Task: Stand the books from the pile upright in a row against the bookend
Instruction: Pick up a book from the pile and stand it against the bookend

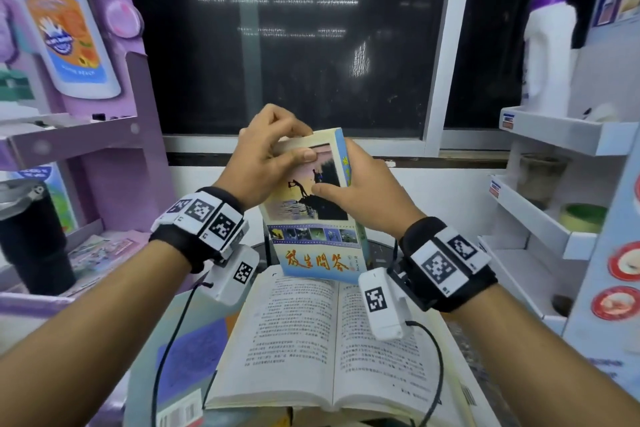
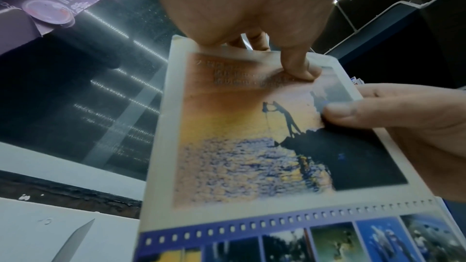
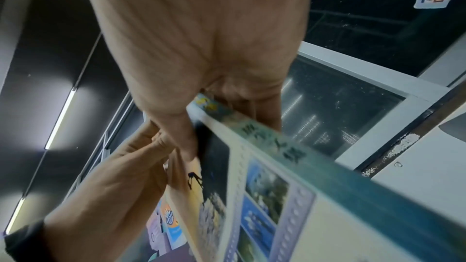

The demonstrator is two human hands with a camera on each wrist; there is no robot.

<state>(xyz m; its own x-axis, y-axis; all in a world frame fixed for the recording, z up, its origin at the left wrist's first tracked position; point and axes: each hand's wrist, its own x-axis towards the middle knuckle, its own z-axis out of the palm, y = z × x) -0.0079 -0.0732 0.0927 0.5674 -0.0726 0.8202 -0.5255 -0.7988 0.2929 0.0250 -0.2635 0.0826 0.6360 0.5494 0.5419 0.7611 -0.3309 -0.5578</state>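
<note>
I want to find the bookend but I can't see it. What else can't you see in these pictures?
- Bookend: not identifiable in any view; the held book and both hands block the middle of the head view.
- Pile under the open book: covered and cut off by the bottom edge.
- Right hand fingers: behind the book.
- Spine text: blurred in the right wrist view.

Orange sunset cover, blue-spined book (image 1: pixel 311 218)

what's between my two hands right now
In the head view, the upright paperback book with the sunset cover; left hand pinches its top corner, right hand grips its spine.
</note>
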